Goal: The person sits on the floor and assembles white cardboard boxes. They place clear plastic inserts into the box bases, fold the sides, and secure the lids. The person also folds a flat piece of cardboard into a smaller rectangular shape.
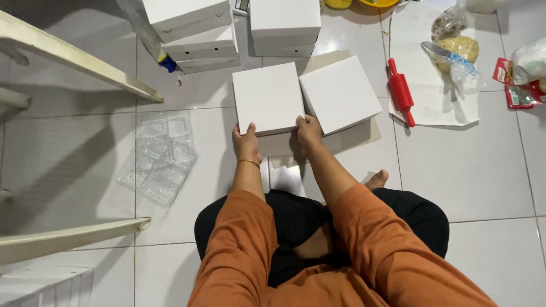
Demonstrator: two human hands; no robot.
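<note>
We grip the white box (268, 98) on the floor tiles (472, 170) at its near edge, left hand (246, 143) and right hand (307, 130) both clasping it; it looks light, stiff, crushable; hold the corners.

The two boxes (268, 98) in the middle are plain white, and the floor (472, 170) is pale grey tile. The rolling pin (401, 92) at upper right is red. The sleeves (364, 250) at the bottom are orange.
</note>
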